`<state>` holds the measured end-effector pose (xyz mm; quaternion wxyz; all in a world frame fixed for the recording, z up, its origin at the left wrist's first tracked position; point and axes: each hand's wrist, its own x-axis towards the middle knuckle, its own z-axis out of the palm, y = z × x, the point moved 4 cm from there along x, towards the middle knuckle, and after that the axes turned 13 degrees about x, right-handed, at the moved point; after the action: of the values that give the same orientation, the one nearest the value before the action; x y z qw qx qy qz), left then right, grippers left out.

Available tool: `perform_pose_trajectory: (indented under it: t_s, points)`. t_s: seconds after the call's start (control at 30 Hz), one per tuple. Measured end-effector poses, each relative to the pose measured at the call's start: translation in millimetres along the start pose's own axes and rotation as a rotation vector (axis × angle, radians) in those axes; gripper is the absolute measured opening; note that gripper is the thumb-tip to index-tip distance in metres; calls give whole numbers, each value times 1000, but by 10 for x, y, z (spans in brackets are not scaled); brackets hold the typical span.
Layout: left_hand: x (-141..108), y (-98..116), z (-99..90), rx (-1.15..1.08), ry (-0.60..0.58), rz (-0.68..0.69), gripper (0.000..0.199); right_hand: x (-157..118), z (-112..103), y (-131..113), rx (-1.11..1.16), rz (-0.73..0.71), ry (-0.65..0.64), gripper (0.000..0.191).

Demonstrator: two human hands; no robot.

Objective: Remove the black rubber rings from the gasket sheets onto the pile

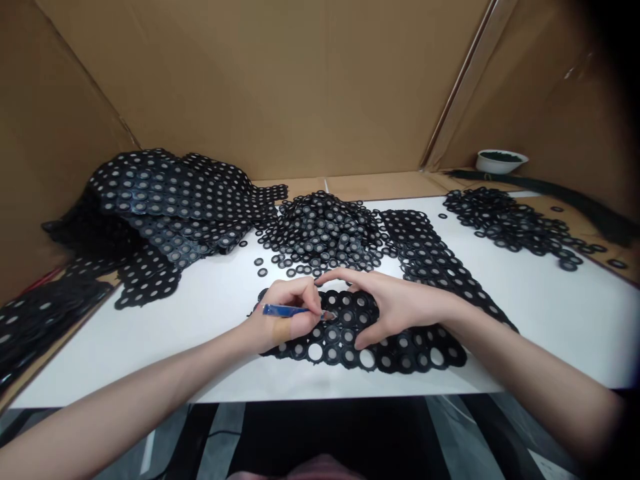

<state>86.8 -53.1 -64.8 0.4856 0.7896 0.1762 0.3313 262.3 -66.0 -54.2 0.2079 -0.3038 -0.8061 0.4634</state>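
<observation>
Black rubber washer sheet point(345, 350) under both hands, lower center of the frame, on white tabletop point(560, 333).

Sheet's long axis runs left to right, with round holes along its near edge and metal-centered washers in the rest. Right hand point(403, 310) is nearest, open with fingers spread, lying flat on the sheet's right half. Left hand point(283, 317) is curled closed, pinching a blue-handled tool point(283, 310), its metal tip at the sheet's upper left; exact contact is hidden by fingers. Loose washer heap point(320, 230) sits just beyond the hands, upper center. Matte, layered sheets point(165, 213) are bunched at upper left. White bowl point(500, 161) sits at upper right against cardboard walls point(260, 80).
</observation>
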Motion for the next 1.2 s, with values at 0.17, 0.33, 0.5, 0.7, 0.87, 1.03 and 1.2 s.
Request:
perform_pose_trajectory:
  t_s: [0.17, 0.33, 0.5, 0.7, 0.87, 1.03, 1.2]
  points:
    - [-22, -12, -9, 5, -5, -48, 10, -12, -22, -21, -5, -1, 11, 83]
    - [-37, -30, -18, -31, -7, -72, 10, -16, -18, -33, -8, -34, 6, 80]
    - [-20, -11, -17, -23, 6, -90, 12, -23, -30, -54, -17, -33, 11, 77]
    - [-30, -57, -28, 2, 9, -99, 13, -39, -130, -90, -116, -7, 92, 67]
    - [-49, -108, -23, -42, 4, -114, 16, -61, -183, -47, -233, 79, 135, 66]
    - [-53, -131, -20, -41, -8, -140, 14, -45, -189, -21, -176, 39, 113, 68]
    - [-63, -172, -20, 0, -32, -179, 17, -27, -194, -1, -115, 32, 95, 67]
